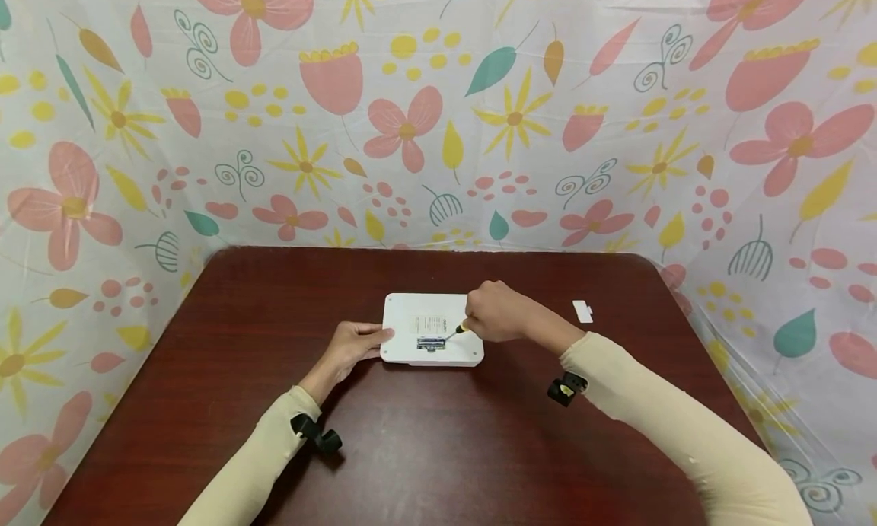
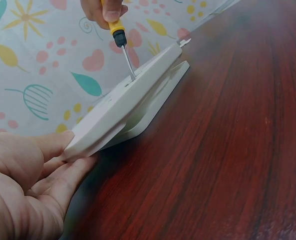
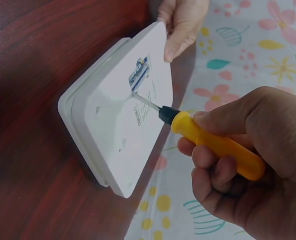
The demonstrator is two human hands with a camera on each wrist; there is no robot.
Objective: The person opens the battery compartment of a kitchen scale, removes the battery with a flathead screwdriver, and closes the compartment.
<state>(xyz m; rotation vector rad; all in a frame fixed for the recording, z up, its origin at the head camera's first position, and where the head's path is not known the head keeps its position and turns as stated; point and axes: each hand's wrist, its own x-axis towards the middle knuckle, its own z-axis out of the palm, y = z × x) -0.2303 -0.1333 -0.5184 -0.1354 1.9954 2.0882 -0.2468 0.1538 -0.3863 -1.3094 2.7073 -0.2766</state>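
The white device (image 1: 433, 329) is laid face down on the bench (image 1: 438, 450), at the centre of the head view, with its open battery compartment (image 1: 431, 344) near the lower edge. The device is steadied at its left edge by the left hand (image 1: 351, 346), whose fingers (image 2: 63, 180) are extended against the rim, with the thumb laid on top. The yellow-handled screwdriver (image 3: 207, 140) is gripped by the curled fingers of the right hand (image 1: 499, 311), and its blade is set into the compartment. A slip of the blade is judged possible if excess force is applied; the cells or contacts could be scored. The device could be skated across the smooth bench if the left-hand support is relaxed. The small white cover (image 1: 582, 311), lying apart at centre right, could be knocked off by the sleeve.
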